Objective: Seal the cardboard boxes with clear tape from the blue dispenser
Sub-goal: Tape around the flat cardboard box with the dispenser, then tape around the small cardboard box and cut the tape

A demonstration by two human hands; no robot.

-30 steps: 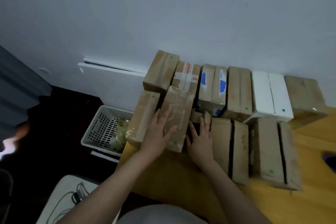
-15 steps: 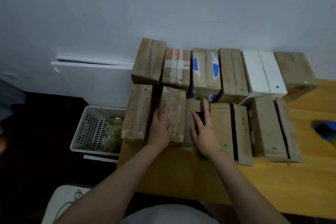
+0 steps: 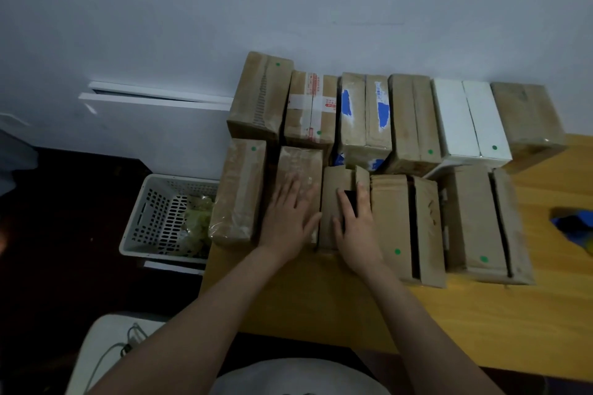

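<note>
Here, cardboard boxes stand packed side by side in two rows at the far end of a wooden worktop (image 3: 321, 308), the back row against a pale wall (image 3: 288, 3). The left hand (image 3: 288, 218) lies palm down on the taped box (image 3: 300, 167), second from the left in the near row. Its grip is wide, with the fingers straight and spread, holding nothing. The right hand (image 3: 356, 228) rests on the small unsealed box (image 3: 332, 196) just beside it. Its fingers are stretched flat over the two top flaps and across the dark gap between them, so this grip is also wide and closes on nothing. To the right of that hand, touching the small box, is a longer box (image 3: 394, 218) with a green dot whose flaps stand slightly apart. Beyond it is another open-seamed box (image 3: 478, 221), also marked with a green dot. The leftmost near box (image 3: 239, 189) is wrapped in glossy tape and sits at the worktop's corner. In the back row a white box (image 3: 468, 119) stands between brown ones, and one box (image 3: 364, 112) carries torn blue patches. The blue dispenser (image 3: 574, 224) lies on the worktop at the far right edge of view, well apart from both hands and partly cut off. On the dark floor to the left, below the worktop's edge, a white perforated basket (image 3: 150, 218) holds crumpled greenish plastic.
</note>
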